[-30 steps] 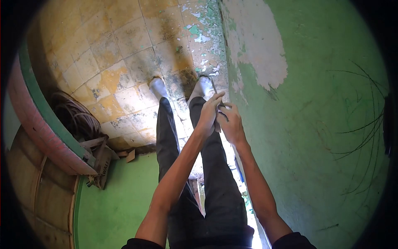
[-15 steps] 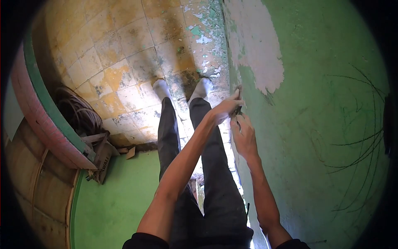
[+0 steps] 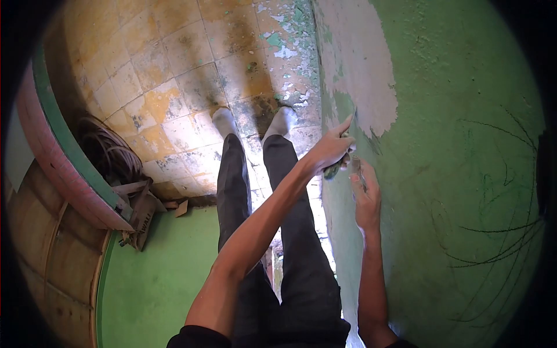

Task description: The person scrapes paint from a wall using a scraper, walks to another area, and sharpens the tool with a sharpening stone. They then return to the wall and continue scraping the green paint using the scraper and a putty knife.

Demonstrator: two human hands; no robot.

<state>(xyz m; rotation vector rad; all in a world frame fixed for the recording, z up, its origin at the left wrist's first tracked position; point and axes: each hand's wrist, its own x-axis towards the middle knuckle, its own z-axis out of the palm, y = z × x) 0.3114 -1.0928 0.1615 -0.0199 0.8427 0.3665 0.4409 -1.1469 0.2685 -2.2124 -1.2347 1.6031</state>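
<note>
L hand (image 3: 333, 149) gripping thin tool (image 3: 355, 111), tip by pale patch (image 3: 366, 64) on green wall (image 3: 447, 87), contact unclear. R hand (image 3: 366, 200) just beside, fingers curled, can't tell if holding. Lower-L box (image 3: 145, 221) near coil (image 3: 110, 151), partly legible: "WALI".

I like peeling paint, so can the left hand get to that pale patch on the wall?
Probably yes: the left hand is near the pale patch, and nothing seems to stand between them.

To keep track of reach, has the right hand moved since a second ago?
Yes: the right hand has shifted rightward, nearly beneath the pale wall patch.
</note>
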